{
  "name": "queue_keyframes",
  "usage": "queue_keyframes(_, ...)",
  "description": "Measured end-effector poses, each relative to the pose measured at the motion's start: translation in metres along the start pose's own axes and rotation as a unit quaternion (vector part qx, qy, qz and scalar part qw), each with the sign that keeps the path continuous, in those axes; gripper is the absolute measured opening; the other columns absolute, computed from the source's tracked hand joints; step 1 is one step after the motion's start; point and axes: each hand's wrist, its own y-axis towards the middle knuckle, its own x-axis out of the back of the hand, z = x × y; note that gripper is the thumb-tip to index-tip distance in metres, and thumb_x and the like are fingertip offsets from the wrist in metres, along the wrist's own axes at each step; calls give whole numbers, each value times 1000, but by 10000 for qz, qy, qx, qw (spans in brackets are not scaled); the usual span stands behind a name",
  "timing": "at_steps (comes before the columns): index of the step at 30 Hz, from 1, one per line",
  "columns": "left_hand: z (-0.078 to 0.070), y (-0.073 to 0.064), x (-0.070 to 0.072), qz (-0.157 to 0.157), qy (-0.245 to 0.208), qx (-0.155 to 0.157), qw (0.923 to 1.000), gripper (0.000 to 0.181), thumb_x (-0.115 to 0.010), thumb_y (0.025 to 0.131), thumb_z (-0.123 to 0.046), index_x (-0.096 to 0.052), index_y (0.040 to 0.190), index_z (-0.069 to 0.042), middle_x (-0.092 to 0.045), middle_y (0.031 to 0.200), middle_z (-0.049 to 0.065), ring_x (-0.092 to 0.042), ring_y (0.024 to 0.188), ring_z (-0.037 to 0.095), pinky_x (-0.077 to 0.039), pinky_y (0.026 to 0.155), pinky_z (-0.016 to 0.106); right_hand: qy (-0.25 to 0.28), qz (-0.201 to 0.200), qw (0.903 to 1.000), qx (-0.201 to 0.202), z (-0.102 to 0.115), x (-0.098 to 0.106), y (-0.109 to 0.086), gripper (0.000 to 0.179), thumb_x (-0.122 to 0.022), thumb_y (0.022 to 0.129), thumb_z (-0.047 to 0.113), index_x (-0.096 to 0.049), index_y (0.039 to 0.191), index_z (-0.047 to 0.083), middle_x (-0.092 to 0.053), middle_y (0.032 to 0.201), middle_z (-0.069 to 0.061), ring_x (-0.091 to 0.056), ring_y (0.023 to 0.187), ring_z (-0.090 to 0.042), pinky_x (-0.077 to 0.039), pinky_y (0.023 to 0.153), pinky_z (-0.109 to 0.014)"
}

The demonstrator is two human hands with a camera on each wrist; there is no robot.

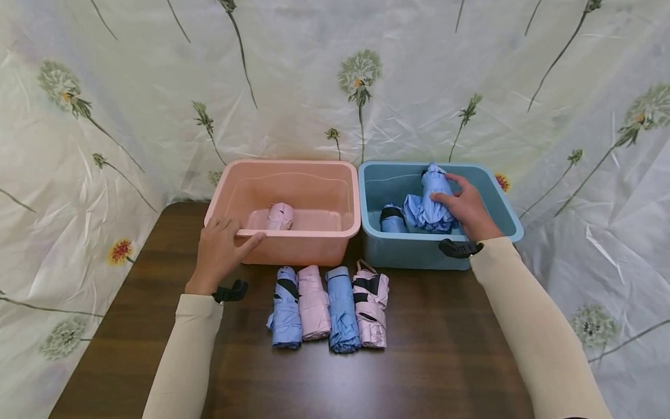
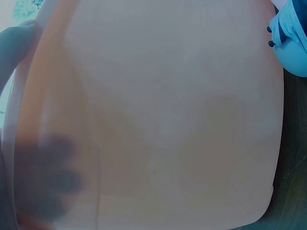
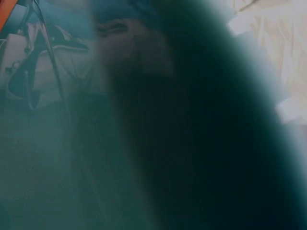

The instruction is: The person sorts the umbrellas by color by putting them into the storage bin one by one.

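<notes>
Pinching a rolled light-blue fabric umbrella (image 1: 435, 185), our right hand (image 1: 469, 209) holds it partly inside a rectangular blue plastic bin (image 1: 408, 250); we judge it light, soft, slightly slippery, best grasped round its middle. Our left hand (image 1: 221, 247) grips a rectangular peach plastic bin (image 1: 298, 250).
</notes>
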Motion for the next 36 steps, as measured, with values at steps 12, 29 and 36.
queue_keyframes(12,-1,1,1,-37,16,20,10000,51,-71,80,-50,-46,71,-6,-38,67,4,-40,73,26,-28,66,40,-319,213,9992,-80,-3,-3,5,83,-65,92,32,-12,155,18,-13,156,-23,-30,130,-44,-31,104,-60)
queue_keyframes(29,-2,0,-1,-77,47,-44,9999,51,-72,79,-49,-47,71,-5,-38,67,5,-40,71,26,-28,65,40,-893,379,9948,-319,-4,-4,5,85,-65,92,32,-11,155,15,-10,157,-24,-28,131,-46,-28,105,-61)
queue_keyframes(36,0,-1,-1,-80,-10,4,10000,50,-71,80,-49,-43,71,-9,-38,67,4,-39,70,25,-27,65,40,-913,404,9945,-318,-2,-4,6,83,-64,93,29,-11,155,13,-11,156,-25,-29,129,-45,-27,105,-59)
